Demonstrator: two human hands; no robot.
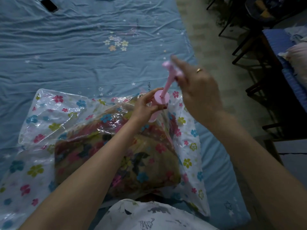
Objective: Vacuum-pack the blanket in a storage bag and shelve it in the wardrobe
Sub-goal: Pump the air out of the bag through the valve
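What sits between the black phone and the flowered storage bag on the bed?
Head view: nothing but bare, wrinkled blue bedsheet between the black phone and the clear flower-printed storage bag; its printed flower cluster lies off to the right.

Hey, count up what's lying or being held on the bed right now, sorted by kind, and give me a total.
Storage bag, clear with a flower print: 1
Blanket, folded inside the bag: 1
Pink hand pump, barrel in the left hand, handle in the right hand: 1
Phone, dark, at the far end of the bed: 1
Total: 4
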